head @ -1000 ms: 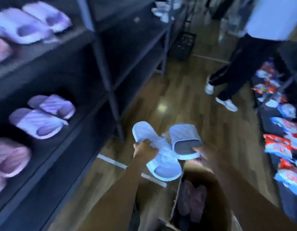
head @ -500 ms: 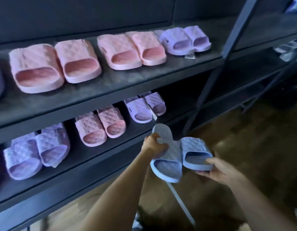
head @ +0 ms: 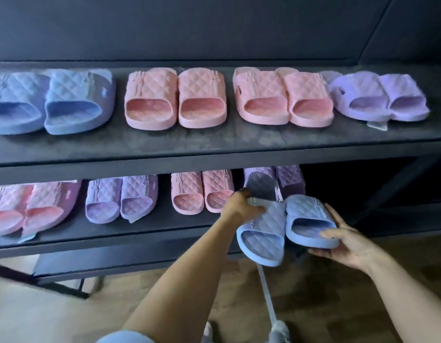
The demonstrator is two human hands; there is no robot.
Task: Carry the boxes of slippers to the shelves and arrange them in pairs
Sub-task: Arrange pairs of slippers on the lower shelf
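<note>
The blue slippers (head: 301,214) hang just off the front edge of the lower shelf (head: 165,231), the left hand (head: 239,209) curled round one toe end, the right hand (head: 353,246) pinching the other's heel between thumb and fingers. Held so lightly and crossed, one could slip and drop. On that shelf the purple pair (head: 261,181) sits right behind them, the pink pair (head: 202,194) alongside, and a careless push would likely knock it askew.
</note>
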